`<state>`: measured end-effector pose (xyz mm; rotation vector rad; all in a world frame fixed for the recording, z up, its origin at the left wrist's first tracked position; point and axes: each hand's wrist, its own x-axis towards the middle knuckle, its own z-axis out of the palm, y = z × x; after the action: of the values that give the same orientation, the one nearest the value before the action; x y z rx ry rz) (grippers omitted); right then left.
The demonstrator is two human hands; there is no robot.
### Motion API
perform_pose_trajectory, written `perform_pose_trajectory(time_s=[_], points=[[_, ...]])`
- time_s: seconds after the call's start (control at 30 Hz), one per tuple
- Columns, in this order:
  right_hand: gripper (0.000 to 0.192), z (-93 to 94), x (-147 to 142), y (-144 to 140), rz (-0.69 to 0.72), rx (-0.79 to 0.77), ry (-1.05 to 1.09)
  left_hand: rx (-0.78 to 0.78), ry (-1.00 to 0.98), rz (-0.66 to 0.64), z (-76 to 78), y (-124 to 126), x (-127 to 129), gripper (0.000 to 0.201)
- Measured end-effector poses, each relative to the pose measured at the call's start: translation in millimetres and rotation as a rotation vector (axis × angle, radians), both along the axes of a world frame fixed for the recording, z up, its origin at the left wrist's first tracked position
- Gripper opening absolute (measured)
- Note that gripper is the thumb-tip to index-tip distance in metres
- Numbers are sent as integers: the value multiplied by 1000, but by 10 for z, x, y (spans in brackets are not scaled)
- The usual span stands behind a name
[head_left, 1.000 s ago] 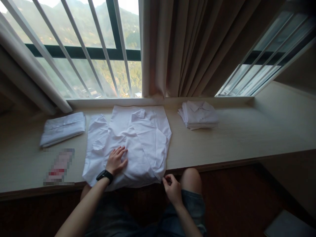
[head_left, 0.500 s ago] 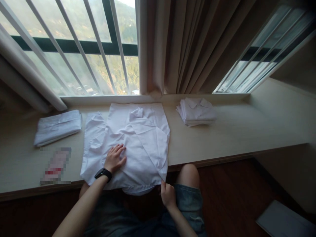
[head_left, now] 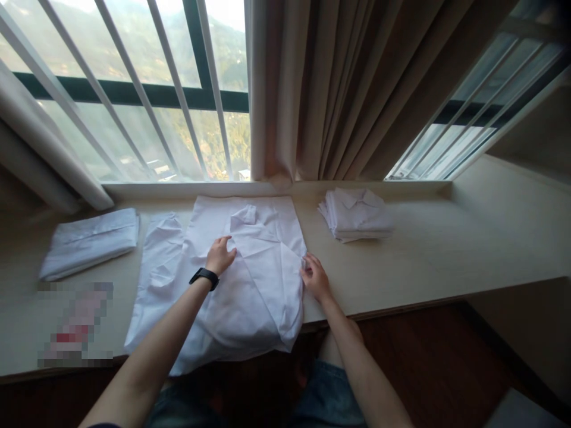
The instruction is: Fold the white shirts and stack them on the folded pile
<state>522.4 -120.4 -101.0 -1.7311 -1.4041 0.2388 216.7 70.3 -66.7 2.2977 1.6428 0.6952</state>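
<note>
A white shirt (head_left: 254, 303) lies spread on the pale ledge, with its sleeves folded over the body and its lower part hanging past the front edge. Over its upper middle is my left hand (head_left: 219, 255), wearing a black wristband; thumb and fingers are apart and nothing is in them. Whether it touches the cloth I cannot tell. At the shirt's right side, my right hand (head_left: 316, 277) pinches the edge of the fabric between thumb and fingers.
A stack of folded white shirts (head_left: 357, 215) sits to the right on the ledge (head_left: 428, 261). To the left lies a folded white garment (head_left: 91, 241), with a pixelated item (head_left: 78, 327) in front of it. Behind are barred windows and a beige curtain (head_left: 330, 89).
My left hand has lifted from its flat position and moved forward and right. My right hand has gone from the shirt's lower right corner up to its right side. The lower hem has shifted.
</note>
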Motion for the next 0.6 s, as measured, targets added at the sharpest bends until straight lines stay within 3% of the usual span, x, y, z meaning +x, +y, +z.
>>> perform_pose_trajectory(time_s=[0.1, 0.23, 0.3, 0.47, 0.6], points=[[32, -111, 63, 312, 57, -50, -130, -29, 48, 70, 17, 529, 288, 67], [25, -208, 57, 358, 79, -79, -230, -25, 137, 104, -29, 1155, 509, 87], [24, -209, 58, 346, 82, -81, -224, -58, 112, 100, -63, 1407, 545, 80], [27, -162, 71, 376, 35, -101, -151, -180, -9, 202, -136, 1811, 471, 35], [26, -146, 63, 399, 6, -92, -112, -218, -111, 310, -201, 1954, 373, 35]])
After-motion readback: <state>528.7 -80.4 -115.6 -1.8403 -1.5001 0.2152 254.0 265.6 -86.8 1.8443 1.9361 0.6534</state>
